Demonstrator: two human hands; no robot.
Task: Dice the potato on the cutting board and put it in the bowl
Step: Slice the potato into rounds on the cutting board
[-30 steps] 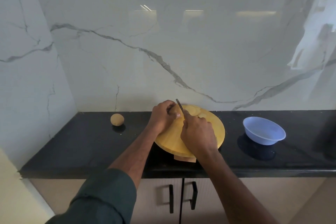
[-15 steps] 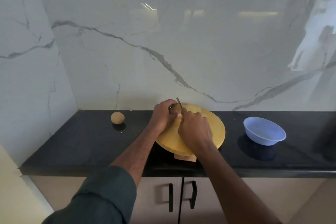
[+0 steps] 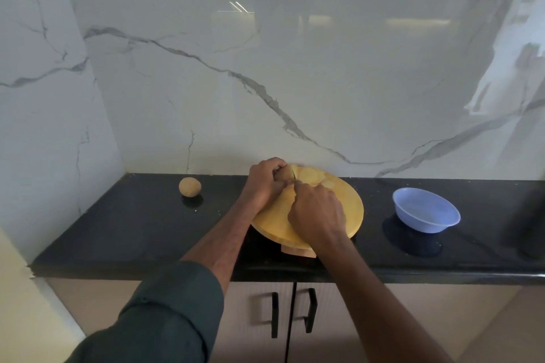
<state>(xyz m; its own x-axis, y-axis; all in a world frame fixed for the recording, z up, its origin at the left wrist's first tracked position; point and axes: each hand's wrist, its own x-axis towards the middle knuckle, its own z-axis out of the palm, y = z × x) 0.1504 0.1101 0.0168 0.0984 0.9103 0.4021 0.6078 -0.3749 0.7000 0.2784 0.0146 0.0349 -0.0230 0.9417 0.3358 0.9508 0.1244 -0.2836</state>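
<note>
A round wooden cutting board (image 3: 348,209) lies on the black counter. At its far edge my left hand (image 3: 264,186) grips the uncut part of a potato (image 3: 283,174). My right hand (image 3: 317,212) holds a knife (image 3: 293,175) whose blade is down in the potato, right beside my left fingers. Several pale round slices (image 3: 312,175) lie flat on the board just right of the blade. The handle is hidden inside my fist. A light blue bowl (image 3: 426,214) stands to the right of the board and looks empty.
A second whole potato (image 3: 190,186) sits on the counter (image 3: 132,224) to the left. A dark object (image 3: 530,215) stands at the far right edge. The marble wall rises directly behind the board. Cabinet doors with black handles (image 3: 292,314) are below the counter.
The knife blade has come down from above the potato into it. My right hand has moved slightly forward and down; my left hand has stayed on the potato.
</note>
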